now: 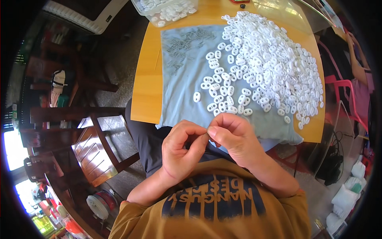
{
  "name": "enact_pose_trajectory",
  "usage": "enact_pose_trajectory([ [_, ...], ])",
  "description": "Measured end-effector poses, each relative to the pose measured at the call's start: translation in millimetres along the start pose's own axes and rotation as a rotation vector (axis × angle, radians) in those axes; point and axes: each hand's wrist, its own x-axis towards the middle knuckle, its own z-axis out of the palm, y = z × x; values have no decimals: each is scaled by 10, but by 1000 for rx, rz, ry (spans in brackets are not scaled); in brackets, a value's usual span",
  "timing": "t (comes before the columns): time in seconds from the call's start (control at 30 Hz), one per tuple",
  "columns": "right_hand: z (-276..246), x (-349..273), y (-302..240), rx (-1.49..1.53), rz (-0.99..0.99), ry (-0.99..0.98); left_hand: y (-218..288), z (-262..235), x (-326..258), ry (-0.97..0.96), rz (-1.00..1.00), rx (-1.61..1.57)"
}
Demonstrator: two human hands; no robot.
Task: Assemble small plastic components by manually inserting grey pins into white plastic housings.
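My left hand [184, 148] and my right hand [234, 137] meet at the table's near edge, thumbs and forefingers pinched tip to tip. Whatever lies between the fingertips is hidden or too small to name. Just beyond them, loose white oval plastic pieces [223, 93], each with two holes, are scattered on a light blue cloth [181, 95]. A large heap of the same white pieces [274, 59] covers the right side. Small thin grey metal-looking pieces [187, 42] lie spread on the cloth's far left part.
The cloth covers much of a yellow wooden table [147, 91]. A clear plastic tub [169, 12] with more white pieces stands at the far left. A dark wooden chair [95, 155] is to my left. At the right, another person's arm [356, 59] shows near a pink chair [350, 95].
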Motion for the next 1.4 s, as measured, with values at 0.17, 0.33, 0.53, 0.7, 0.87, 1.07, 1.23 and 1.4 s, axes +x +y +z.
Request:
enact_pose_trajectory([
  [0.17,52,-153,115,128,-79,86,-84,19,-62,45,57,47],
  [0.33,-49,-202,268,116,-90,83,-164,113,-54,48,301,241],
  [0.53,-162,-211,216,135,-138,78,-44,123,-52,-55,173,198],
  [0.7,-91,-184,188,213,-158,44,-43,119,-144,-105,-195,-470],
  [0.87,-87,-188,230,203,-161,43,-78,117,-176,-67,-220,-666],
  [1.07,-108,-199,282,153,-201,23,-116,91,-230,-43,-204,-634],
  [1.23,-75,-168,286,153,-206,32,-96,90,-192,-29,-212,-620],
  [1.4,-14,-157,269,102,-258,56,-111,70,-192,-12,-215,-575],
])
